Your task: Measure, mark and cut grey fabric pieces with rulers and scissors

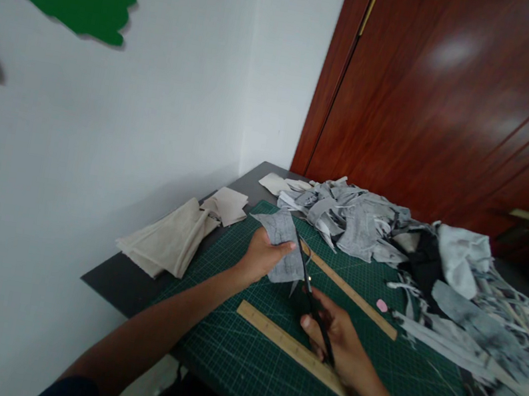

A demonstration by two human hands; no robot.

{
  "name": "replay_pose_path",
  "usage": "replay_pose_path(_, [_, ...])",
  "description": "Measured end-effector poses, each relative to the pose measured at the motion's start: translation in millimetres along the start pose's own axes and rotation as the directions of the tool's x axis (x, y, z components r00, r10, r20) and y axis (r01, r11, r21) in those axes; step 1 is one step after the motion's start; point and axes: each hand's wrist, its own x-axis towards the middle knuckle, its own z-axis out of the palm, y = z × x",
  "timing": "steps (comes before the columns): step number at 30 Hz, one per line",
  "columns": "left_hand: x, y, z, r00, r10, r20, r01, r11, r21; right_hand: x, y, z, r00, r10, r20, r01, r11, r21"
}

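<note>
Between my hands, a piece of grey fabric (287,266) is held up over the green cutting mat (235,375). My left hand (263,255) pinches it at its near left side, thumb on top. Black-handled scissors (307,282) are in my right hand (330,334), fingers wrapped round the handles. The blades point away from me and lie along the fabric's right edge. A narrow strip of cloth hangs beneath the blades. Under my right hand lies a wooden ruler (272,333), and a second wooden ruler (354,295) lies beyond it.
Folded cream cloth (169,236) lies on the dark table (116,281) by the wall. A heap of grey scraps (357,217) stretches along the back, with more strips and offcuts (489,337) at right. A small pink piece (382,305) sits on the mat. Behind stands a wooden door (437,105).
</note>
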Motion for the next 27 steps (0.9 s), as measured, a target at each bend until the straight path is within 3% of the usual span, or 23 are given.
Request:
replay_pose_path(9, [-1.0,4.1,0.5,1.000,-0.008,0.003,0.008,1.000,0.013,1.1,1.8,0.2,1.000,-0.002,0.017,0.001,1.000,0.010])
replay_pose_path(17, [-2.8,4.6,1.5,0.999,-0.032,0.003,0.032,0.999,-0.021,0.1,-4.5,2.8,0.999,0.018,-0.035,-0.018,1.000,-0.017])
replay_pose_path(27, [-8.2,0.8,4.9,0.993,-0.088,0.083,0.097,0.989,-0.111,1.3,-2.4,1.4,0.999,0.016,-0.049,-0.015,1.000,0.024])
